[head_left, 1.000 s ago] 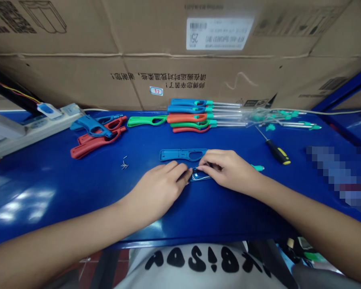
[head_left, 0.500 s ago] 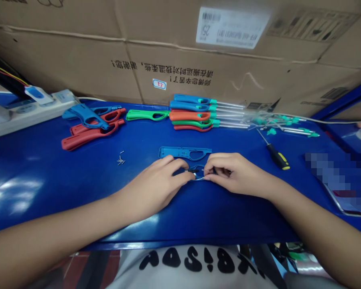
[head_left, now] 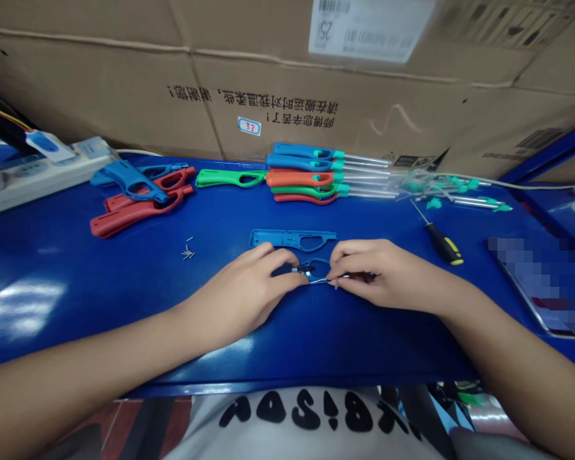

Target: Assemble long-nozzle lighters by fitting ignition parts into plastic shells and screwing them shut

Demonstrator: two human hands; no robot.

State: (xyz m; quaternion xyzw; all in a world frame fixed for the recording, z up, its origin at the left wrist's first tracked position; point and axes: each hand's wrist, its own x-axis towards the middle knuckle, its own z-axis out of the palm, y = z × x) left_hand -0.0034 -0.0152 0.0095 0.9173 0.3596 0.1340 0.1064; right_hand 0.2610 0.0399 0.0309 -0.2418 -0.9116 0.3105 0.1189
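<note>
1. Grip is close and firm-looking: your left hand [head_left: 239,287] and right hand [head_left: 388,275] are nearly closed, their fingertips pinching a small blue-and-metal part [head_left: 314,271] from either side, low over the blue table [head_left: 364,358]. Your fingers hide exactly how it is held.
2. One blue plastic shell [head_left: 292,239] lies just beyond that part, near your fingers.
3. Risk: if your fingertips slip, the part could spring loose and scatter the tiny screws [head_left: 188,253] to the left. There are a few, too small to count exactly.
4. One screwdriver [head_left: 443,246] lies to the right.
5. Handles: the left pile of lighter handles [head_left: 134,214] has four, two blue and two red. There is one green handle [head_left: 227,178], then a row of handles [head_left: 299,179] with five: two blue, one orange, one green, one red.
6. One power strip [head_left: 43,179] sits far left, with cardboard boxes [head_left: 268,83] behind everything.
</note>
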